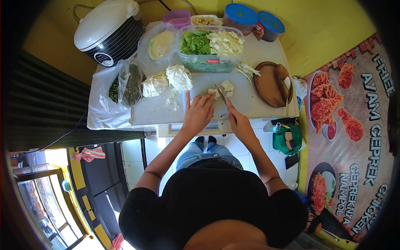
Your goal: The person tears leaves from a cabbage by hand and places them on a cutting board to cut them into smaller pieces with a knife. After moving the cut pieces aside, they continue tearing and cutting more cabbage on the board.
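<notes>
My right hand (238,121) is closed around the handle of a knife (222,96), its blade pointing away from me over a pale cutting board (238,85). Beside the blade, my left hand (198,111) presses down on pale cabbage (213,92) with bent fingers; most of what lies under them is hidden. Cut cabbage pieces (227,86) lie right of the blade. At the board's left edge sit a torn cabbage chunk (179,78) and another cabbage piece (154,85). Behind the board stands a clear plastic container (208,63) with green leaves (195,43) and chopped cabbage (226,43).
A rice cooker (109,31) stands back left, near a bagged cabbage half (161,45) and a bag of dark greens (132,85). Blue-lidded tubs (241,14) line the back. On the right are a wooden plate (266,85) and cabbage scraps (248,70).
</notes>
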`<state>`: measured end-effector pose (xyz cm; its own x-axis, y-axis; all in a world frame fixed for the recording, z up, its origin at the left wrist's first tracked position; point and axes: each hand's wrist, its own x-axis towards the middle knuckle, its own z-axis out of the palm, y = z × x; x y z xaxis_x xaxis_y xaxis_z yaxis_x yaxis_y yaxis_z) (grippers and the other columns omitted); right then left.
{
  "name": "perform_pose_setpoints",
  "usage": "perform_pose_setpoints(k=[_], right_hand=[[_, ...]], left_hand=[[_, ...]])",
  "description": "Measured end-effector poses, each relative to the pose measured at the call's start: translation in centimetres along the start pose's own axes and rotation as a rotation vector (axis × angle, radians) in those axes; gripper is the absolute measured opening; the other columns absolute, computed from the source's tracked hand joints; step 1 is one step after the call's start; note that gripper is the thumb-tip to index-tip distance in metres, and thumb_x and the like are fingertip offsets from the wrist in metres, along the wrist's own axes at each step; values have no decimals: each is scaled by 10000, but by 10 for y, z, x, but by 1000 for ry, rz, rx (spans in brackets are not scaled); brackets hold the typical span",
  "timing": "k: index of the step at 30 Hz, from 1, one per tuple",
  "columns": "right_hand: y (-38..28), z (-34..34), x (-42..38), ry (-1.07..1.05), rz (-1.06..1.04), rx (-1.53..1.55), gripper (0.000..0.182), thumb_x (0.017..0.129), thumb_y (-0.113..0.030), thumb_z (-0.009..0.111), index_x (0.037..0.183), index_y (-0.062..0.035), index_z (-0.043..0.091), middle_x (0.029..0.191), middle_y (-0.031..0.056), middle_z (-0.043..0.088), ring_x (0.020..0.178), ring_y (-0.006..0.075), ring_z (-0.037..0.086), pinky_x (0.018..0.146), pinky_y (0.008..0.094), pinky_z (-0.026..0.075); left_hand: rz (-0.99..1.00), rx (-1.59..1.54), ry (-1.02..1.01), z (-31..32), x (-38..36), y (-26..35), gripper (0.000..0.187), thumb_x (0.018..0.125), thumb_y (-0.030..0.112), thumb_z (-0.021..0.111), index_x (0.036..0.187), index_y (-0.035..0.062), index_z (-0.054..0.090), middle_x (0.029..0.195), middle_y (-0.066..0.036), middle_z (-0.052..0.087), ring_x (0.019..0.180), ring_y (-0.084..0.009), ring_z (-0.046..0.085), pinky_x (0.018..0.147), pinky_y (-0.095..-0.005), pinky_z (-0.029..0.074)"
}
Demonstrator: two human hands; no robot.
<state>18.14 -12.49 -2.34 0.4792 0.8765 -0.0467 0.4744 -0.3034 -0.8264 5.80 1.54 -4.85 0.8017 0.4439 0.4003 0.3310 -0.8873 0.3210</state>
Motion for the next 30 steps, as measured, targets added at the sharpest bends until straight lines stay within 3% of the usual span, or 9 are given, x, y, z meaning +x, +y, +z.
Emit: perform_pose_setpoints(k=[2, 5, 8, 12, 14, 24, 27, 29, 30], right_hand=[[8, 4, 0, 3, -56, -159, 560, 966, -98, 472, 1488, -192, 293, 690, 239, 580, 597, 363, 589, 621, 415, 481], [4, 9, -2, 20, -101, -192, 581, 957, -78, 468, 1492, -170, 264, 678, 246, 587, 609, 395, 602, 605, 462, 471], [-6, 9, -1, -26, 38, -187, 579, 962, -62, 469, 1492, -203, 282, 730, 259, 592, 658, 410, 624, 651, 438, 495], [-1, 21, 1, 17, 4, -237, 596, 951, -50, 473, 1495, -191, 274, 722, 252, 599, 637, 415, 618, 637, 453, 493], [4, 25, 4, 69, -92, -323, 619, 923, -63, 501, 1489, -142, 263, 621, 220, 588, 550, 396, 600, 552, 483, 483], [4, 14, -7, 13, -77, -280, 605, 940, -74, 485, 1494, -145, 254, 663, 238, 606, 592, 404, 614, 585, 486, 488], [7, 6, -21, -13, 18, -232, 549, 964, -67, 467, 1480, -173, 313, 694, 251, 593, 603, 375, 619, 630, 410, 495], [14, 2, -21, 3, -20, -75, 512, 972, -76, 469, 1464, -166, 359, 686, 199, 575, 587, 241, 579, 634, 326, 477], [13, -1, -20, 3, -23, -74, 512, 972, -76, 469, 1464, -166, 359, 686, 199, 575, 587, 241, 579, 634, 326, 477]], left_hand=[[-53, -9, -20, -1, 0, 4, 459, 908, 238, 572, 1349, 126, 514, 1168, -28, 585, 1096, -232, 516, 1125, -604, 113], [-74, -56, -21, -5, -1, 3, 452, 911, 242, 576, 1346, 130, 519, 1164, -28, 588, 1099, -230, 510, 1121, -618, 87], [-76, -80, -43, -10, -2, -3, 441, 911, 244, 585, 1336, 141, 532, 1160, -17, 591, 1104, -228, 506, 1114, -632, 75], [-39, -108, -40, -11, 0, -12, 423, 906, 242, 595, 1317, 149, 554, 1147, -4, 595, 1097, -225, 508, 1112, -634, 71], [-37, -114, -79, -13, 1, -12, 400, 909, 250, 592, 1298, 155, 574, 1199, 12, 587, 1122, -223, 501, 1118, -623, 68], [2, -14, -18, -7, -4, -13, 376, 914, 277, 580, 1270, 157, 598, 1328, 25, 560, 1204, -211, 491, 1124, -608, 113], [-47, -29, 82, -2, -2, -4, 320, 892, 281, 613, 1179, 147, 656, 1240, 33, 614, 1170, -210, 513, 1124, -601, 123], [-148, -93, 123, 0, 5, -3, 243, 855, 279, 657, 1048, 141, 709, 1139, 41, 655, 1095, -206, 545, 1119, -583, 157], [-149, -90, 125, 1, 10, -3, 243, 855, 279, 657, 1048, 141, 709, 1139, 41, 655, 1095, -206, 545, 1119, -583, 157]])
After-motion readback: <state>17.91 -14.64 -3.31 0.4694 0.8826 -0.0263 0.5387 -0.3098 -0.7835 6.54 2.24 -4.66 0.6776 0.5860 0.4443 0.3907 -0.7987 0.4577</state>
